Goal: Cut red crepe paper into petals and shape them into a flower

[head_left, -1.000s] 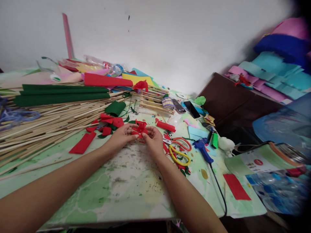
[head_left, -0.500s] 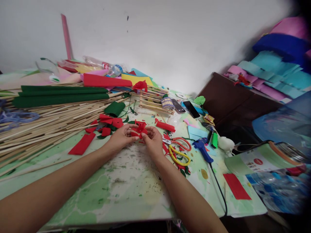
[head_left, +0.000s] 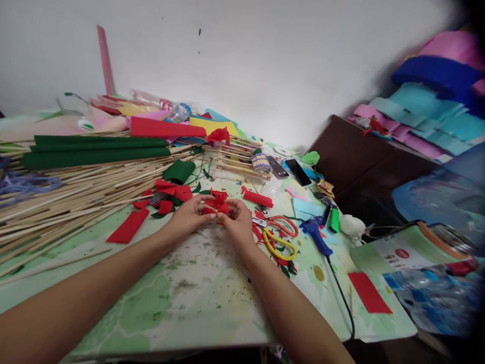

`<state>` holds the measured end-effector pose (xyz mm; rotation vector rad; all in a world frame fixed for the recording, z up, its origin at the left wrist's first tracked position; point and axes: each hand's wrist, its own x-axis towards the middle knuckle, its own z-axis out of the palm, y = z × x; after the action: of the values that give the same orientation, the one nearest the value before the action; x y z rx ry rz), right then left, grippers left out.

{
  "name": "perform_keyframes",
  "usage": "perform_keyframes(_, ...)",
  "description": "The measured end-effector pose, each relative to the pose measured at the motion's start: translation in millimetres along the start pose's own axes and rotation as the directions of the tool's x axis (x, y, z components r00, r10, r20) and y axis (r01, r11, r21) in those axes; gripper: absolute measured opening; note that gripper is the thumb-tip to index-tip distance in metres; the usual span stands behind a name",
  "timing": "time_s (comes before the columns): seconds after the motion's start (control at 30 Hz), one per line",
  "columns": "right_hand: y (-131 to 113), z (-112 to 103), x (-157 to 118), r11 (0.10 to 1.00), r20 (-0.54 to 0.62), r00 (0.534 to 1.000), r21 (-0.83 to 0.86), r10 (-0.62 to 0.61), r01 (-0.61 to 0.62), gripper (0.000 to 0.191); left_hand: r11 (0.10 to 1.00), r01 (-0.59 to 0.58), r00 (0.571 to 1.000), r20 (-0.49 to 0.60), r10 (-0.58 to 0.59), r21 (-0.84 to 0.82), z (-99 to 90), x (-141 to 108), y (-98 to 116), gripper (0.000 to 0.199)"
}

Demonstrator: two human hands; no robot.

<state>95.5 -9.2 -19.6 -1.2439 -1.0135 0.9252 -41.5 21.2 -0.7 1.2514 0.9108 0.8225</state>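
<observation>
- Right hand (head_left: 239,225): its thumb has dropped towards the left thumb, baring more of the folded red piece (head_left: 220,201).
- Both hands, left hand (head_left: 188,217) included, pinch it, left of the scissors (head_left: 265,236).
- Shaping seems unfinished.

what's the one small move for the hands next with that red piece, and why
I'd probably press the thumbs together to pinch its near edge: the left hand and right hand both hold the red piece, and the thumb tips sit close together there.
</observation>
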Motion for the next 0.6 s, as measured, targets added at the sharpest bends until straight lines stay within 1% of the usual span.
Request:
perform_keyframes(0.2, 0.3, 0.6, 0.0, 1.000, 0.007, 1.000, 0.007, 0.014, -0.014, 0.032, 0.999, 0.020, 1.000, -0.013, -0.020, -0.025, -0.9, 1.1, -1.0, 0.056)
perform_keyframes(0.37, -0.9, 0.2, -0.8, 1.000, -0.004, 1.000, 0.004, 0.004, -0.004, 0.033, 0.996, -0.002, 1.000, 0.029, 0.005, -0.087, -3.6, 3.3, -5.2, 0.058)
perform_keyframes(0.6, -1.6, -0.1, -0.3, 0.997, -0.033, 0.999, 0.071, 0.013, -0.010, 0.034, 0.988, -0.010, 0.999, 0.049, 0.017, -0.151, -5.4, 6.2, -8.6, 0.055)
